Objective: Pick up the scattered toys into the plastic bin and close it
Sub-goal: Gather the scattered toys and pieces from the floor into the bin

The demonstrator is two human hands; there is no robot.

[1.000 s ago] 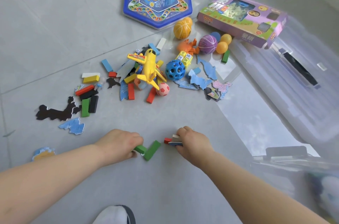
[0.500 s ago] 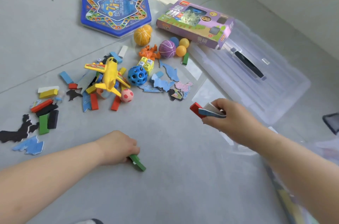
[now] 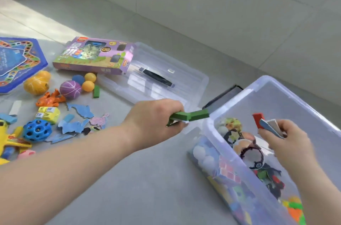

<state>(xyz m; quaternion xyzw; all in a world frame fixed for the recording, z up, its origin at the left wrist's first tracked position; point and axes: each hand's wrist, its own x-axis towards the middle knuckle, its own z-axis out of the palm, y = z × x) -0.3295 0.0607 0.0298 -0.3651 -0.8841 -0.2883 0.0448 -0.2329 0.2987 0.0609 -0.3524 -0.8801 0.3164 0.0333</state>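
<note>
The clear plastic bin (image 3: 265, 84) stands at the right, with several toys inside, among them a puzzle cube (image 3: 228, 171). My right hand (image 3: 287, 143) is over the open bin, shut on a red block (image 3: 258, 120) and flat blue and white pieces. My left hand (image 3: 155, 123) hovers just left of the bin's near corner, shut on two green blocks (image 3: 191, 116). The bin's clear lid (image 3: 158, 75) lies flat on the floor behind my left hand. Scattered toys stay on the floor at the left.
On the tiled floor lie a purple game box (image 3: 94, 57), a blue hexagonal game board (image 3: 16, 62), balls (image 3: 70, 89), an orange crab (image 3: 50, 99), a blue holed ball (image 3: 37, 130), a yellow plane (image 3: 9, 138), blue puzzle pieces (image 3: 73, 125) and a green block (image 3: 96, 92). A wall runs behind.
Both hands lifted off the floor and swung right to the bin. The right hand now sits over the bin with its pieces; the left carries the green blocks to the bin's corner.
</note>
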